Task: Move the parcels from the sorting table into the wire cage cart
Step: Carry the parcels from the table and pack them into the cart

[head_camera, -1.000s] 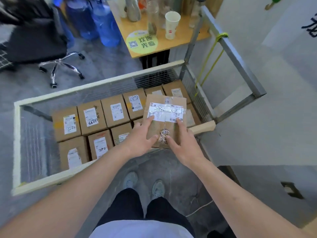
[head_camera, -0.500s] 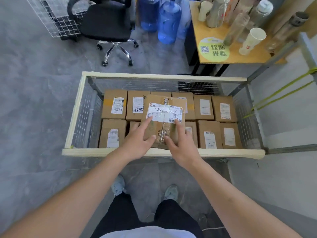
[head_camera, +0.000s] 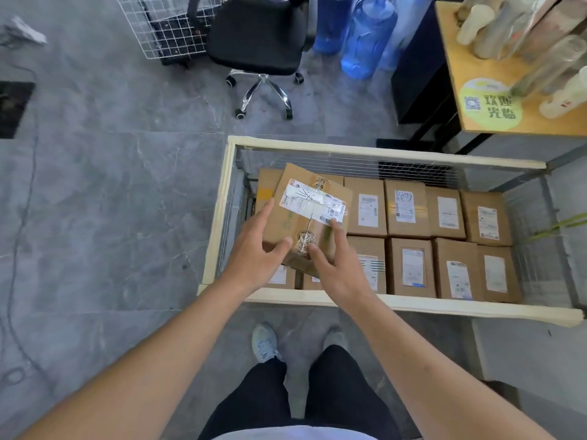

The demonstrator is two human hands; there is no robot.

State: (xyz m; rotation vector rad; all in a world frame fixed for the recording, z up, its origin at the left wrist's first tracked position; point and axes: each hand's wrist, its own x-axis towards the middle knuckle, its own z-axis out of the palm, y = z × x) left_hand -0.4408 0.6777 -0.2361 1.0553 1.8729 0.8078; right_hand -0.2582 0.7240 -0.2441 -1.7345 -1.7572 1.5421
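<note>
**Parcel swings to the cart's left end**

Since the frame half a second ago, the held parcel (head_camera: 305,217) has shifted from the middle of the wire cage cart (head_camera: 381,304) toward its left end, and it now sits turned at an angle, its far corner pointing up and left, where before it lay square to the boxes below. The view has swung too: the cart now fills the right half of the picture, and far more grey floor (head_camera: 111,201) shows on the left.

Both hands are clamped on the parcel from its near end. The left hand (head_camera: 254,258) grips the left edge, fingers running up the side and thumb on the top face. The right hand (head_camera: 336,265) grips the right edge, thumb on the top near the taped seam and a fingertip touching the white label (head_camera: 313,204). The parcel is held over the left part of the cart, above the lower boxes; whether it touches them cannot be told.

Inside the cart, labelled cardboard boxes (head_camera: 409,239) stand packed in two rows, side by side.

Beyond the cart stand a black office chair (head_camera: 257,42), blue water jugs (head_camera: 365,36) and a white wire grid panel (head_camera: 158,27). At upper right is a wooden worktop (head_camera: 457,90) carrying bottles and a round green sticker (head_camera: 489,103). The person's shoes (head_camera: 263,342) show below.
</note>
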